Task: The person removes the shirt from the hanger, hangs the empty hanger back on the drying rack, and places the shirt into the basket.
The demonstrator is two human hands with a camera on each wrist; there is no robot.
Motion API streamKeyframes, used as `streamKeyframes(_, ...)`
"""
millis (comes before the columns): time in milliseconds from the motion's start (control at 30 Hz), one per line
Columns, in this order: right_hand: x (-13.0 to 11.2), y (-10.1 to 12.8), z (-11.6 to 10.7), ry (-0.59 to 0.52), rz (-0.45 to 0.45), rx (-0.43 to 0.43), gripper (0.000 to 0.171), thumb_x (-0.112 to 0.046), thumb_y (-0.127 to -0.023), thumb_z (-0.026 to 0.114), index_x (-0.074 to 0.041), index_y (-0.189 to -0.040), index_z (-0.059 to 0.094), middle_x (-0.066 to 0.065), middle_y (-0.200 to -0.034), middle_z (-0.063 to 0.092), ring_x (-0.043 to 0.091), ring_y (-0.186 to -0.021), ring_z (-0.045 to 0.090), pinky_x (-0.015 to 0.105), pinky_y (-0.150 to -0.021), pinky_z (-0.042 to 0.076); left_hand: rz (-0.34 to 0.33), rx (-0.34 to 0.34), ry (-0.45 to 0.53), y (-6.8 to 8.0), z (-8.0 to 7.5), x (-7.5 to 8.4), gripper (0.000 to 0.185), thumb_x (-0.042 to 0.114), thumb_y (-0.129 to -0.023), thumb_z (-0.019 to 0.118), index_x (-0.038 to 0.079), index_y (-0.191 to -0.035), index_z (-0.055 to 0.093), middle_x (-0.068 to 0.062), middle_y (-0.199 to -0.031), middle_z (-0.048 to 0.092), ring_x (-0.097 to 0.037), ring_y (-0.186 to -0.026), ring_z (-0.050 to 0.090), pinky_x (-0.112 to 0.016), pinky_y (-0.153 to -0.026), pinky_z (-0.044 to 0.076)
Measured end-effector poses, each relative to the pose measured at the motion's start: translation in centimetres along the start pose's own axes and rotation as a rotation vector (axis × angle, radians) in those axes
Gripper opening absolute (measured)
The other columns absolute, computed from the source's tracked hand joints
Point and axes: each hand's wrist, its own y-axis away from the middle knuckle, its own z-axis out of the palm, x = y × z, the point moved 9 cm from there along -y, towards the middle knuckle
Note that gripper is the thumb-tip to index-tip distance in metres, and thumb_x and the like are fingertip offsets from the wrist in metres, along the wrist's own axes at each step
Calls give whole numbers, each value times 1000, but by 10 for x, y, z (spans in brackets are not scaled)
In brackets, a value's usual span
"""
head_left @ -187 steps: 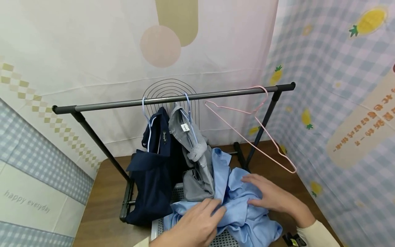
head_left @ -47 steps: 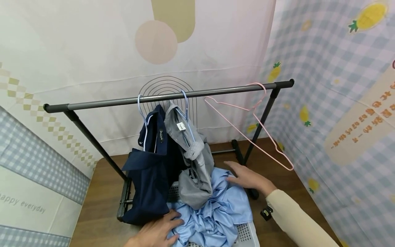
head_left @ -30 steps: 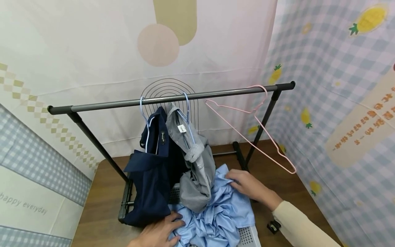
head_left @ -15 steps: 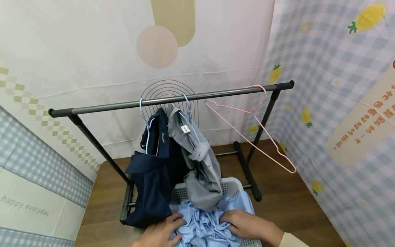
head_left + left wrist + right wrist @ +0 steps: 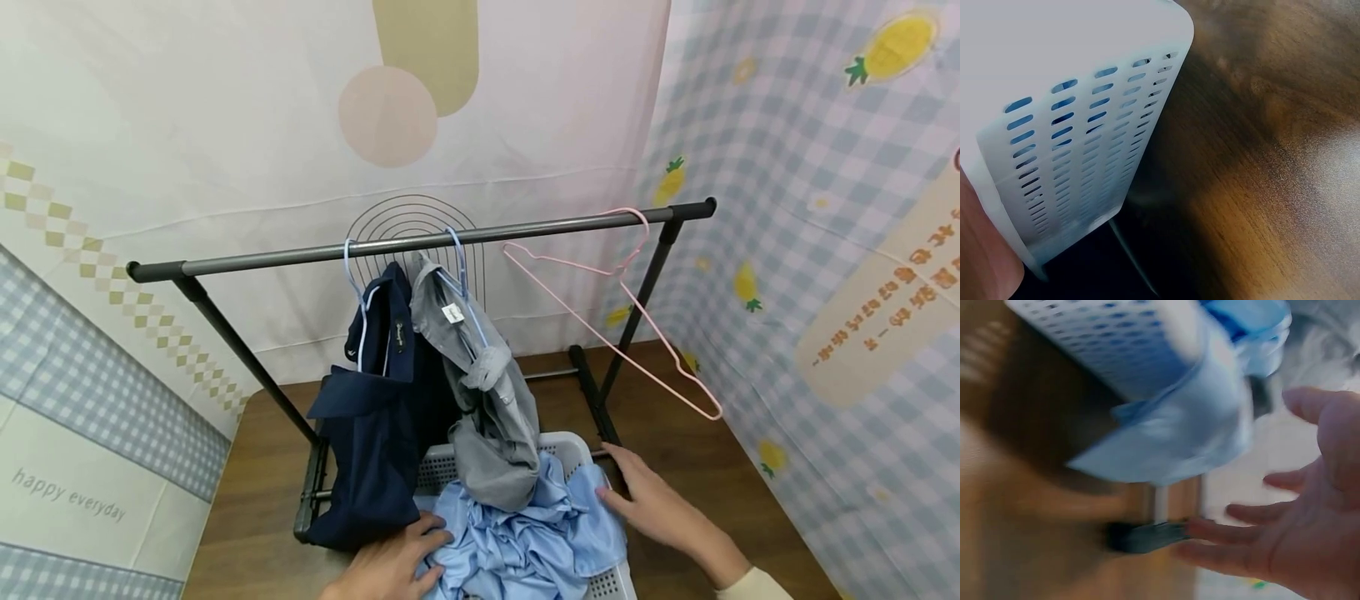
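Dark metal for the rack (image 5: 300, 255), with the perforated basket (image 5: 573, 439) below and in front of the rail. Inside the basket: the light-blue garment (image 5: 517, 546), bunched, without a clear long axis. Left hand (image 5: 393, 560): nearer, fingers extended and resting on the garment's left edge. Right hand (image 5: 663, 512): wide, fingers spread, holding nothing; garment just to its left. Visible only from the right wrist: a gap between palm and flap (image 5: 1172, 440) of cloth draped outside the basket. Only from the left wrist: opposite side wall, above wooden tabletop (image 5: 1260, 156).
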Motion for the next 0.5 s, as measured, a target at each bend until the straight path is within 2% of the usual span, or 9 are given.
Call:
streamKeyframes(100,25,4,19,-147,94,-121,77,-39,-101,66,6,-155,34,29,-144,55,41,-128,59,51,-98,53,3,3,2,0,0,0,40,53,-102,57,33,-136,63,5,-138,60,-18,-123,60,-45,-99,55)
streamKeyframes(167,29,4,26,-195,91,-108,71,-35,-100,68,6,-151,41,22,-130,65,27,-113,66,38,-87,56,4,5,4,0,0,1,40,53,-102,57,33,-136,63,5,-138,60,-18,-124,60,-45,-99,55)
streamKeyframes(233,25,2,24,-196,63,-13,59,-25,-97,73,2,-145,52,8,-112,69,10,-96,64,28,-76,54,3,11,10,1,-1,0,40,52,-102,57,33,-136,63,5,-138,60,-17,-124,60,-45,-100,55)
streamKeyframes(300,14,3,15,-114,19,148,45,-16,-93,77,-5,-135,64,-3,-101,66,1,-85,57,23,-70,50,3,18,13,2,-3,0,39,52,-102,58,33,-136,64,6,-138,60,-17,-123,60,-45,-99,55)
streamKeyframes(400,-9,9,1,37,-89,364,35,0,-84,81,-12,-116,74,-9,-95,63,0,-81,56,23,-67,49,14,26,14,2,-3,0,38,51,-103,58,32,-136,64,6,-137,61,-17,-122,60,-45,-99,54)
streamKeyframes(500,-32,12,-6,108,-209,441,37,8,-80,81,-16,-107,76,-9,-102,66,4,-90,64,22,-71,53,24,35,10,2,-2,0,37,50,-103,58,32,-135,64,6,-136,61,-17,-122,60,-44,-98,55)
